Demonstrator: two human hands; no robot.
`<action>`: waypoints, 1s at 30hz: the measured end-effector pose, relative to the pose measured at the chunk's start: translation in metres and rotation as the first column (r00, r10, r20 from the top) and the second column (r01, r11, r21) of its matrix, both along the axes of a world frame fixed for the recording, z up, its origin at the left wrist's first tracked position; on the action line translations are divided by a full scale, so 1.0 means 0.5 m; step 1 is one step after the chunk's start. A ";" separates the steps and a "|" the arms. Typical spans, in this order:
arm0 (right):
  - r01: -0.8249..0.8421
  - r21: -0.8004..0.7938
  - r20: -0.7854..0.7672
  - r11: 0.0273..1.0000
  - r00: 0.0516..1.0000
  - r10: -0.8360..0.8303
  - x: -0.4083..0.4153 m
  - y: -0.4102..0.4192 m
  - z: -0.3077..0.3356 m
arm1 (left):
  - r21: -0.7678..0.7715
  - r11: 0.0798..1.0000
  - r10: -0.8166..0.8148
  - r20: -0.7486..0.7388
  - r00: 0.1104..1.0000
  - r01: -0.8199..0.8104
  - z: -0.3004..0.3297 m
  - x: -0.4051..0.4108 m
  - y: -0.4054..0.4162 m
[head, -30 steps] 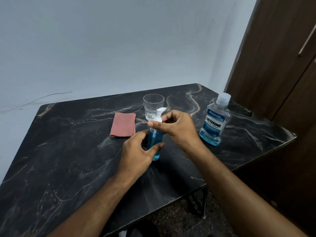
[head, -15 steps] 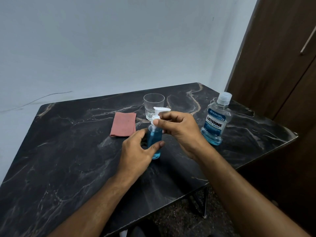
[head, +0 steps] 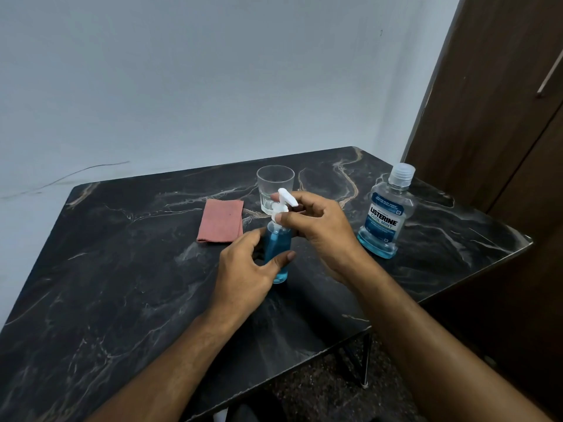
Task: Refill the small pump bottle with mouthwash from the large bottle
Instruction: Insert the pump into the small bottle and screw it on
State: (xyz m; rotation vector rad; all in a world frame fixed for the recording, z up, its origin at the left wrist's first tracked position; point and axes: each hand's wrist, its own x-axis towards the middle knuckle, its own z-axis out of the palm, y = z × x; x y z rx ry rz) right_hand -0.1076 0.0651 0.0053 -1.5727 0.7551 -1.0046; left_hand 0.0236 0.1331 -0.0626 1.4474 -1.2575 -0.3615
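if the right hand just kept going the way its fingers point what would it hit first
Probably the pump head of the small pump bottle, which the right hand already grips; beyond that, roughly, lies the pink cloth, though depth is unclear.

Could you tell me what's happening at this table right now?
A person's left hand grips the small pump bottle, which holds blue liquid and stands on the table. The right hand pinches its white pump top. The large mouthwash bottle stands capped to the right.
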 end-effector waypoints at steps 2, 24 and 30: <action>0.007 -0.010 0.009 1.000 1.000 -0.007 0.000 0.001 0.001 | 0.000 1.000 0.003 -0.010 1.000 -0.003 0.002 -0.001 0.001; -0.029 0.006 0.058 1.000 0.998 0.029 -0.004 0.001 -0.002 | -0.008 1.000 -0.015 -0.007 1.000 0.015 0.002 0.000 0.003; 0.048 0.033 0.050 0.998 0.998 -0.050 0.008 0.005 -0.006 | -0.003 1.000 -0.005 0.010 1.000 0.005 -0.001 -0.002 0.002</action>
